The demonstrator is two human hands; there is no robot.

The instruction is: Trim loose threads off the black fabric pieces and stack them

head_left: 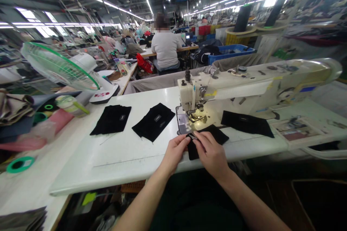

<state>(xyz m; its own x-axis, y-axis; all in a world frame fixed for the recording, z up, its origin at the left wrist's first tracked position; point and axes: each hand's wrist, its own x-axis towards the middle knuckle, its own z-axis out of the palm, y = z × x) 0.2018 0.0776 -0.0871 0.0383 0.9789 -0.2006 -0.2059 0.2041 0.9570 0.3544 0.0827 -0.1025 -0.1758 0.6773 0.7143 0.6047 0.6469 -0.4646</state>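
My left hand (175,153) and my right hand (210,152) pinch the near corner of a black fabric piece (205,140), just in front of the sewing machine's needle plate (184,122). A small tab or label at that corner is partly hidden by my fingers. Above the plate sits the presser foot (195,117) of a white industrial sewing machine (244,86), under a small lit lamp. Another black piece (246,123) lies to the right of my hands. Two more black pieces (111,120) (154,121), each with a small label, lie to the left on the white table (114,162).
A white fan with a green guard (58,66) stands at the table's far left, beside folded cloth and a green tape ring (20,164). Beyond the machine are a blue crate (230,52) and a seated co-worker (166,48). The table's near edge runs below my forearms.
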